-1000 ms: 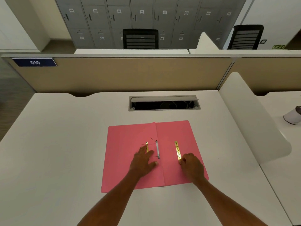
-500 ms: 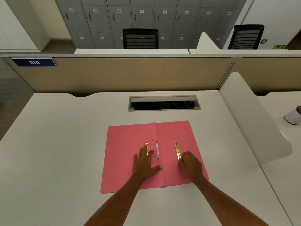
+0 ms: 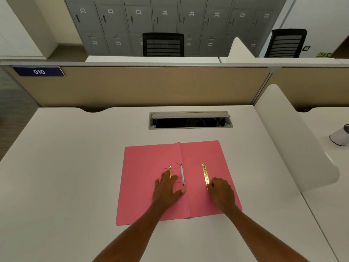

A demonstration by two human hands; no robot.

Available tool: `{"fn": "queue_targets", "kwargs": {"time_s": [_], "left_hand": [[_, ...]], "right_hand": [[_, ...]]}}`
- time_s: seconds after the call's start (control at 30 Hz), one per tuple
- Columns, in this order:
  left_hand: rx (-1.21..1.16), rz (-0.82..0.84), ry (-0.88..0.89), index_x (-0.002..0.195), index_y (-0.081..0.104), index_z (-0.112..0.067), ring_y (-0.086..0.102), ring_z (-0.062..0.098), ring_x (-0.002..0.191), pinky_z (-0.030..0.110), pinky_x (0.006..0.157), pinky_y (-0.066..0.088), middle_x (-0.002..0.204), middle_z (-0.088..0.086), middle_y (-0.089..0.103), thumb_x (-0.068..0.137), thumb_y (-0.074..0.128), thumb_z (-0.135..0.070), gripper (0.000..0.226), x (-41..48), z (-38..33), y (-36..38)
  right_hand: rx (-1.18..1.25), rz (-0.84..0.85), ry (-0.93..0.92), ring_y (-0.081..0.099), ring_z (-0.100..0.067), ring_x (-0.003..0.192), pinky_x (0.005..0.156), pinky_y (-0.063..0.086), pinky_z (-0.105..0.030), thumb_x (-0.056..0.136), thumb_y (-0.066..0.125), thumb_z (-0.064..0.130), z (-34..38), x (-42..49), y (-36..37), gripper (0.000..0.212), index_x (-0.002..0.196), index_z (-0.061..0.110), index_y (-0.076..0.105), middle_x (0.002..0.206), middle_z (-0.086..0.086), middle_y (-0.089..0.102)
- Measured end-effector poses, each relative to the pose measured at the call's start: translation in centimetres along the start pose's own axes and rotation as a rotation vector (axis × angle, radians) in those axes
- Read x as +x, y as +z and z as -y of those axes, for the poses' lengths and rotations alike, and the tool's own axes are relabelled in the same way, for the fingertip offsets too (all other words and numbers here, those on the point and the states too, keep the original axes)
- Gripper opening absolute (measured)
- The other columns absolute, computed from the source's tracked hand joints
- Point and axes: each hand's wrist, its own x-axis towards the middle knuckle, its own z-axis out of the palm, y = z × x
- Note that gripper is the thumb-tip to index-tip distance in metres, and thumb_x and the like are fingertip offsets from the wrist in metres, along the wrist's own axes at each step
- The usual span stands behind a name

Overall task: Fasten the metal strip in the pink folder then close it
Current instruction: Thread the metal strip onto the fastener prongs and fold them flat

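While my left hand (image 3: 166, 190) has slid back to lie flat, fingers released, on the open pink folder (image 3: 143, 186) on the counter (image 3: 66, 167), my right hand (image 3: 220, 191) now pinches the loose metal strip (image 3: 205, 173) — fastening not begun.

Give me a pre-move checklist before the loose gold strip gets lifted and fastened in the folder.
1. Pink folder lying open and flat on the desk: ok.
2. Left hand pressing the left flap down: ok.
3. Right hand at the near end of the loose gold strip: ok.
4. Firm pinch on that strip: cannot tell; it lies flat on the right flap.
5. Fastener at the spine uncovered: ok.
6. Strip fastened: not ok.
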Motion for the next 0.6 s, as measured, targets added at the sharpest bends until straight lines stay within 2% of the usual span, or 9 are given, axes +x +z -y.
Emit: {"fn": "queue_targets", "kwargs": {"time_s": [0.1, 0.27, 0.6], "left_hand": [[-0.005, -0.002, -0.001, 0.16, 0.042, -0.025, 0.006, 0.026, 0.17, 0.057, 0.136, 0.011, 0.181, 0.002, 0.01, 0.1, 0.063, -0.054, 0.07, 0.0, 0.0, -0.1], [-0.002, 0.006, 0.002, 0.16, 0.042, -0.025, 0.006, 0.025, 0.17, 0.057, 0.136, 0.012, 0.181, 0.002, 0.009, 0.099, 0.064, -0.054, 0.071, -0.1, 0.0, -0.2], [-0.016, 0.017, -0.002, 0.161, 0.04, -0.025, 0.005, 0.024, 0.17, 0.055, 0.137, 0.009, 0.181, 0.001, 0.008, 0.099, 0.065, -0.053, 0.073, -0.1, 0.0, -0.3]], "right_hand": [[-0.093, 0.0, -0.013, 0.075, -0.026, 0.098, 0.085, 0.062, -0.037, 0.107, 0.055, 0.029, 0.7, -0.2, 0.1, 0.024, 0.11, 0.014, 0.074, 0.107, -0.005, 0.076], [-0.093, -0.018, 0.011, 0.076, -0.024, 0.099, 0.083, 0.06, -0.033, 0.107, 0.055, 0.025, 1.5, -0.3, 0.1, 0.024, 0.114, 0.012, 0.073, 0.109, -0.005, 0.077], [-0.047, -0.014, 0.092, 0.076, -0.026, 0.095, 0.077, 0.057, -0.031, 0.103, 0.06, 0.023, 2.2, -0.5, 0.3, 0.02, 0.11, 0.01, 0.073, 0.105, -0.006, 0.075]]}}
